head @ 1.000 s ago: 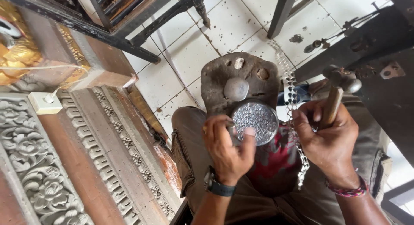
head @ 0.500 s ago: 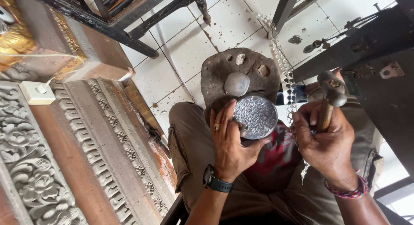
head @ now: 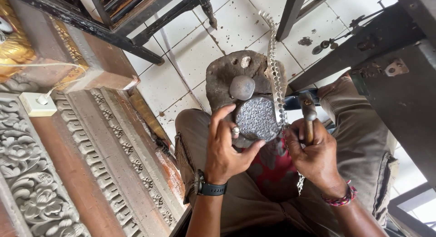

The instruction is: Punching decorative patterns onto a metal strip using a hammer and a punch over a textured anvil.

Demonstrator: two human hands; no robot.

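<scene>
My left hand [head: 225, 146] holds a round embossed silver disc [head: 256, 118] by its edge, pressing it against a dark lumpy work block [head: 229, 71] that rests on my lap. A rounded metal knob [head: 242, 87] sticks up from the block just above the disc. My right hand [head: 314, 153] grips the wooden handle of a small hammer [head: 308, 110], whose head sits just right of the disc. A beaded silver chain [head: 274, 59] hangs across the block and down past my right hand.
Carved ornate panels [head: 32, 173] and a white socket box [head: 37, 103] stand at the left. Dark chair legs [head: 154, 23] cross the white tiled floor [head: 236, 23] above. A dark wooden bench [head: 404, 82] fills the right side.
The hammer has come down from raised at the right to beside the disc. My left hand has shifted its grip lower on the disc's edge.
</scene>
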